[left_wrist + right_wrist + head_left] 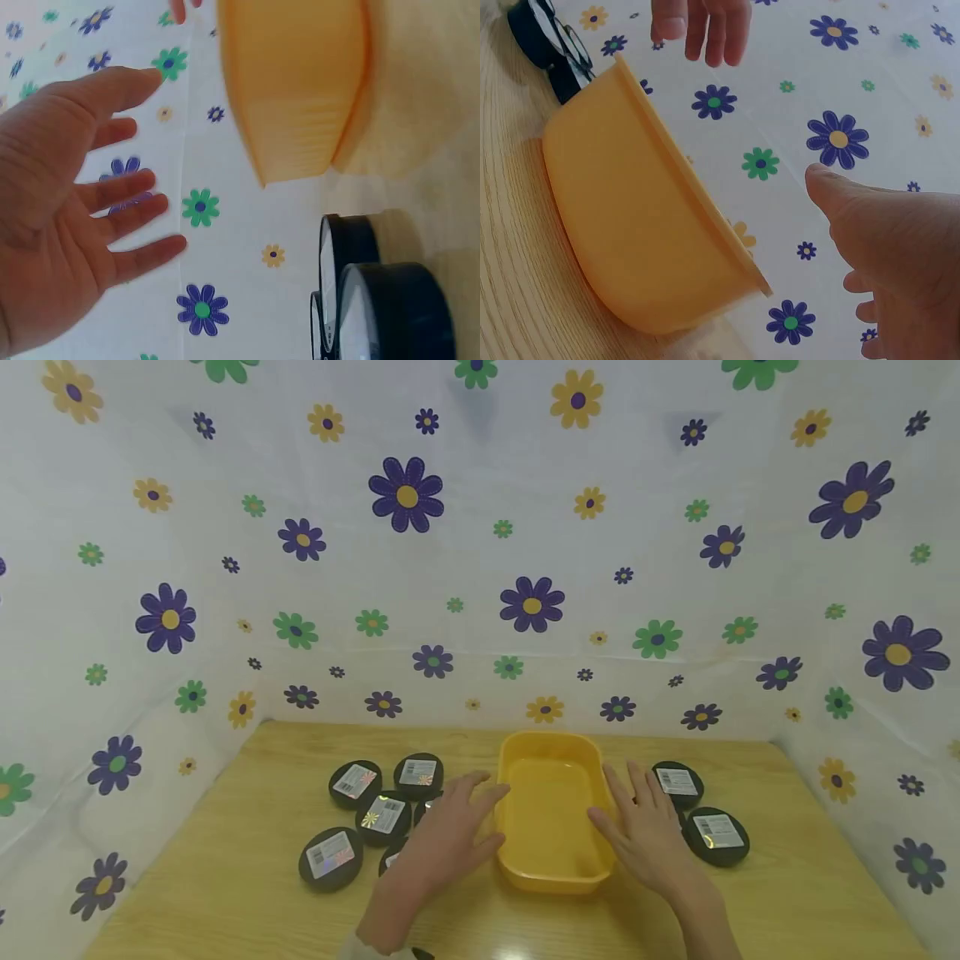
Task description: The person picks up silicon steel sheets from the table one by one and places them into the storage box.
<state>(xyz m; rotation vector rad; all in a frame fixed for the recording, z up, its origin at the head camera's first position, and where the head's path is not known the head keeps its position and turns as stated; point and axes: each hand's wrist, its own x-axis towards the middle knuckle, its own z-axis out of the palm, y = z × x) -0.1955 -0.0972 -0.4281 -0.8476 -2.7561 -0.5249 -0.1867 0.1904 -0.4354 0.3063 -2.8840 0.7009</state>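
Note:
A yellow plastic basin stands on the wooden table between my two hands. My left hand is at its left side with fingers spread, and in the left wrist view that hand holds nothing. On the other side my right hand lies by the right rim, its fingers extended. A gap shows between the right hand and the basin in the right wrist view. Whether any fingertip touches the rim is unclear. Black round tins with white labels lie left of the basin, some partly hidden by my left hand.
More black labelled tins lie to the right of the basin, one mostly behind my right hand. The wooden table is bordered by a white flowered cloth at the back and sides.

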